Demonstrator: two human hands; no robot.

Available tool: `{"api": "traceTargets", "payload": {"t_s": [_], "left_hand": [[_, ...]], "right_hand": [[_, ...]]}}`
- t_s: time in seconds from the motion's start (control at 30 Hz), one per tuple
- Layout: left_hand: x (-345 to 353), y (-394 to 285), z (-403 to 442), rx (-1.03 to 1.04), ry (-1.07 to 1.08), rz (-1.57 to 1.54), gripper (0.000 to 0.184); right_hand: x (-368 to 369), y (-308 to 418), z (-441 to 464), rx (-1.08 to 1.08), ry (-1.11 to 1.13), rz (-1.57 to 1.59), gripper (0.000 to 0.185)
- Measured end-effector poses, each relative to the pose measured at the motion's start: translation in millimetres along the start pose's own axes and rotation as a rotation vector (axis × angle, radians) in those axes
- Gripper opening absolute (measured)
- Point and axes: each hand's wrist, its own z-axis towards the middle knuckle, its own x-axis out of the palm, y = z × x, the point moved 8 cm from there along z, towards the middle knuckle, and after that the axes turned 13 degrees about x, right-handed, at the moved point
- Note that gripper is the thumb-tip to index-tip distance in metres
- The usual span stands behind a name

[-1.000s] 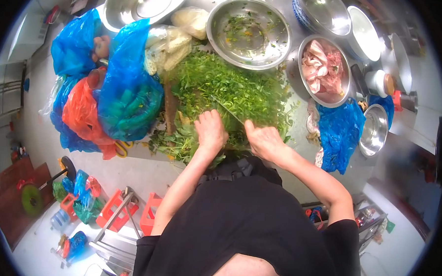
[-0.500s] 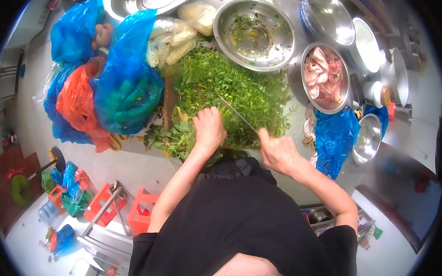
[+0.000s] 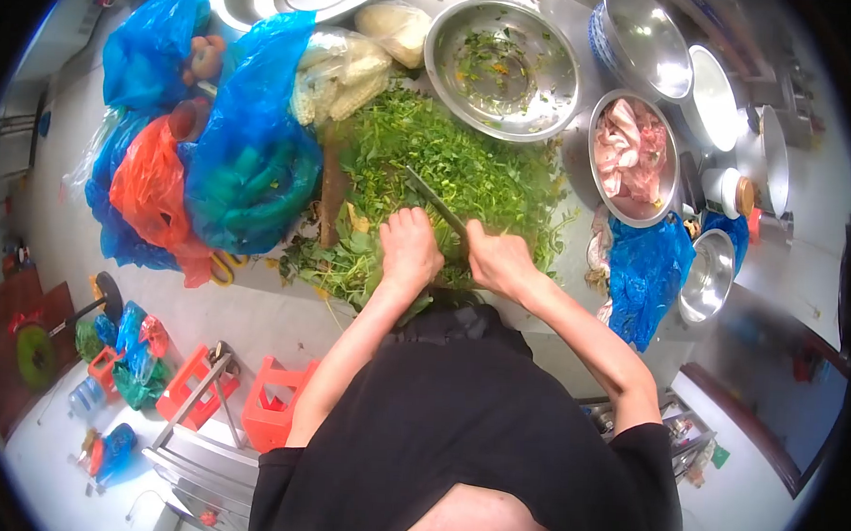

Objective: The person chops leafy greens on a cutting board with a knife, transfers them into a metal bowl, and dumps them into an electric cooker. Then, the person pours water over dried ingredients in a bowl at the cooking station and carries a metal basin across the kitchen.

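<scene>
A pile of chopped leafy greens [image 3: 477, 163] covers a cutting board, whose brown wooden edge [image 3: 330, 185] shows at the left. My right hand [image 3: 499, 259] is closed round the handle of a knife [image 3: 436, 198]; the blade points up and to the left over the greens. Beside the blade, my left hand [image 3: 410, 248] has its fingers curled down on a bunch of uncut greens [image 3: 354, 272] near the front of the board. The handle and the underside of the left fingers are hidden.
Behind the board stands a steel basin [image 3: 557, 91] with leaf scraps. Raw meat [image 3: 630, 146] lies in a bowl at the right, above a blue bag [image 3: 648, 275]. Blue bags [image 3: 261, 116], a red bag [image 3: 149, 192] and yellow-handled scissors [image 3: 224, 268] crowd the left.
My right hand has moved left with the knife, bringing the blade closer to my left hand. My left hand stays on the greens. The whole view has shifted slightly.
</scene>
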Motion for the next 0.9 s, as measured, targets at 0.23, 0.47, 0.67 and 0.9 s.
{"api": "traceTargets", "payload": {"t_s": [0.23,0.47,0.67,0.9], "left_hand": [[3,-2,1,-0.034,-0.013,0.03,0.035],[4,-3,-1,0.052,-0.006,-0.014,0.038],[6,0,-1,0.085,-0.001,-0.001,0.045],[2,3,3,0.024,0.0,0.006,0.046]], "right_hand": [[-42,14,-62,0.087,0.127,-0.061,0.023],[34,4,-2,0.084,-0.017,0.052,0.022],[5,8,0,0.063,-0.073,0.076,0.02],[-43,29,-60,0.087,-0.055,-0.003,0.019]]}}
